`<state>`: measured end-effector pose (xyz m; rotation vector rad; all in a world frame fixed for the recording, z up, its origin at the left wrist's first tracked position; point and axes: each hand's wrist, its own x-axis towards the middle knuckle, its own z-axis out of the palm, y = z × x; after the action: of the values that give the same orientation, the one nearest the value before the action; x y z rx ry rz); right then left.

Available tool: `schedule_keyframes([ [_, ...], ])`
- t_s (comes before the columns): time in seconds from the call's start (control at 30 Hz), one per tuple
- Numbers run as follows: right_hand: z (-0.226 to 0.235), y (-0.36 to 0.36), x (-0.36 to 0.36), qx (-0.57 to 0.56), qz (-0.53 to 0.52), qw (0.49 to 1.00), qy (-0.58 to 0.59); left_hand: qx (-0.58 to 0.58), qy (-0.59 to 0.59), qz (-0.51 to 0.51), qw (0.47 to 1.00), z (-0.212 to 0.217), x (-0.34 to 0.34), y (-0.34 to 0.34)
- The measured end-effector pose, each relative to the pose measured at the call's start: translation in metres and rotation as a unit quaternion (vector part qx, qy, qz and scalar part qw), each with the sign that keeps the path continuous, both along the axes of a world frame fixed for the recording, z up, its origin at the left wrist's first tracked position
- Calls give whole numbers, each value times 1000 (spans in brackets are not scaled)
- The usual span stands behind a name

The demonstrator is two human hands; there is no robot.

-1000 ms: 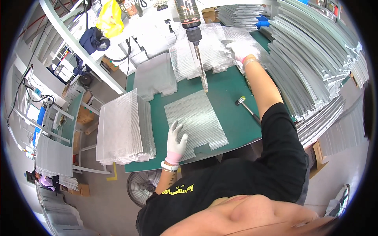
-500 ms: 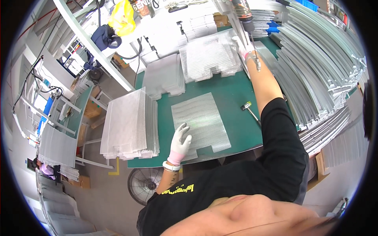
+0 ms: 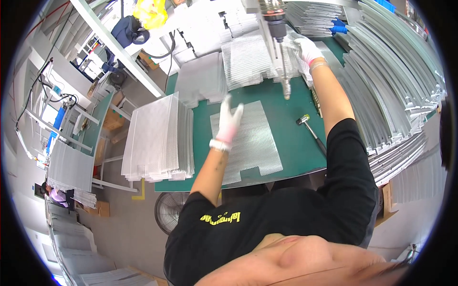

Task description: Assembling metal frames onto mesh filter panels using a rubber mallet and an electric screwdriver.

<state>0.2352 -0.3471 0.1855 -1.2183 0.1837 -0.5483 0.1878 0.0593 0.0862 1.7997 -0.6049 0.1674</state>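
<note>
A perforated metal sheet [image 3: 248,140] is laid flat on the green mat [image 3: 291,143], near its front edge. Above it the left hand [image 3: 229,121], gloved in white, is raised with fingers spread, nothing grasped; whether the sheet is touched cannot be told. A pile of like sheets [image 3: 253,64] is seen at the mat's back edge, and the gloved right hand [image 3: 307,50] is laid on its right end, fingers loosely open. Between the hands a hanging power driver [image 3: 276,28] is suspended, its tip just above the mat. A small hammer [image 3: 310,131] lies to the right. A tall stack of sheets [image 3: 157,138] is kept on a stand to the left. Long metal strips [image 3: 386,86] are heaped along the right.
</note>
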Motion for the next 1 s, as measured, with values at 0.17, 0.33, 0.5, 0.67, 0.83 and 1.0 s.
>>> schedule_keyframes([
  [0.17,-14,-65,4,-23,5,994,-103,-185,120,-28,975,31,57,-92],
  [0.33,17,-23,-9,70,12,983,-170,-114,-1,55,992,20,83,-80],
  [0.5,17,-36,-33,114,-12,969,-218,18,-55,118,991,26,68,-84],
  [0.67,29,-10,-20,7,-1,998,-67,44,-42,50,997,25,80,-75],
  [0.83,1,-99,-30,-6,-5,991,-132,257,-328,69,906,41,55,-123],
  [1.0,34,7,-48,-615,-271,738,-63,392,-165,-39,904,55,72,-100],
])
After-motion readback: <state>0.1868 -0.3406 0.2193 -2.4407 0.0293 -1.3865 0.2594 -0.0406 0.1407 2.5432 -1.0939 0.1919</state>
